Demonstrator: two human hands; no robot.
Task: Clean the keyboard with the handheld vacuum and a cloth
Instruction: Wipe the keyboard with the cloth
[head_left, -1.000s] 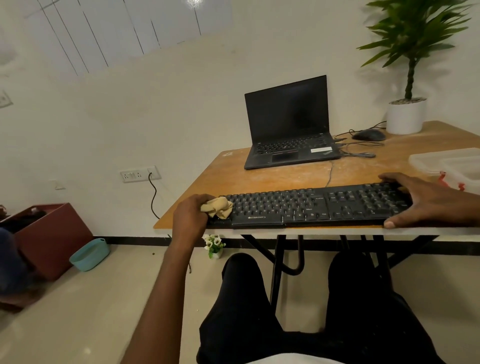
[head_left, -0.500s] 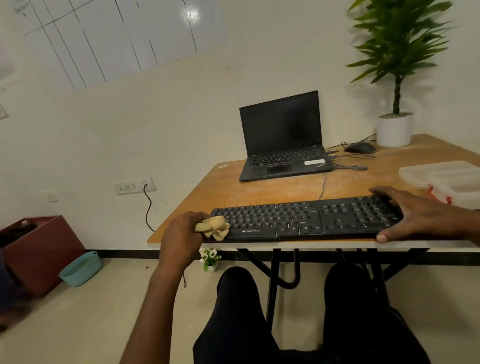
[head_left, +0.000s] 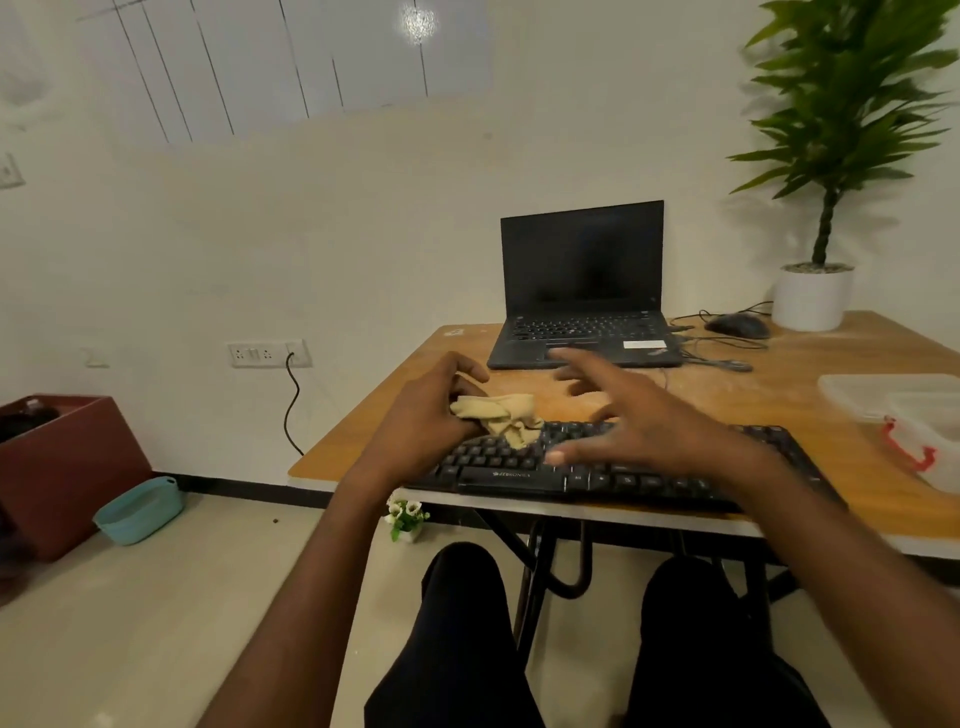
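Observation:
A black keyboard (head_left: 613, 475) lies along the near edge of the wooden table (head_left: 810, 410). My left hand (head_left: 423, 415) is raised over the keyboard's left part and grips a crumpled beige cloth (head_left: 501, 415). My right hand (head_left: 634, 415) hovers above the middle of the keyboard with its fingers spread toward the cloth, holding nothing. No handheld vacuum shows in the frame.
An open black laptop (head_left: 584, 291) stands at the back of the table, with a mouse (head_left: 737, 326) and cables beside it. A potted plant (head_left: 815, 299) is at the back right. Clear plastic containers (head_left: 904, 405) sit at the right edge. A red box (head_left: 67, 467) stands on the floor.
My left hand lifted the cloth from the keyboard's left end and moved right. My right hand left the keyboard's right end and swung to the middle, fingers spread.

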